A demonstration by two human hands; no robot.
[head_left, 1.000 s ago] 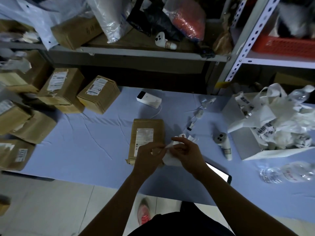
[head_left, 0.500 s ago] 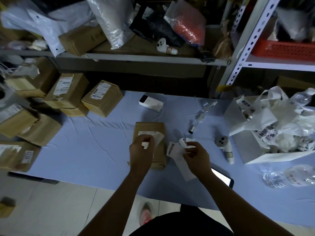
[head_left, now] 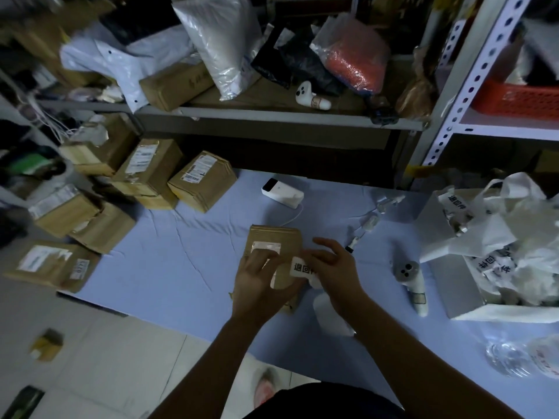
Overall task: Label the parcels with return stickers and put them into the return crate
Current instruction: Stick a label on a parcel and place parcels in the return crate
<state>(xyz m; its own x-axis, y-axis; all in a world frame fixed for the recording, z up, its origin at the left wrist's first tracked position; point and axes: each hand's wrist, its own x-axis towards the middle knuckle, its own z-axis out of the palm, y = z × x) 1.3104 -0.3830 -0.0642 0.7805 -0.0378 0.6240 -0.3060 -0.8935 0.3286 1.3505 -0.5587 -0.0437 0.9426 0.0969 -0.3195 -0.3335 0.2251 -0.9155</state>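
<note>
A brown cardboard parcel (head_left: 276,241) with a pale label lies on the blue cloth in the middle of the table. My left hand (head_left: 260,285) rests on its near half, fingers spread over the label. Just to the right, my right hand (head_left: 335,273) pinches a white return sticker (head_left: 302,267) with black characters, held at the parcel's right edge. A strip of white backing paper (head_left: 331,317) hangs below that hand. At the right stands a white box (head_left: 459,300) filled with white bags that bear the same printed stickers.
Several brown parcels (head_left: 202,179) are stacked at the table's left end. A white device (head_left: 282,193) with a cable, a grey-headed handheld tool (head_left: 413,282) and clear bottles (head_left: 514,356) lie on the cloth. Shelves behind hold bags and a red basket (head_left: 514,101).
My left hand has dropped from pinching a small piece above the parcel to resting on the parcel. My right hand has brought the sticker left to the parcel's edge.
</note>
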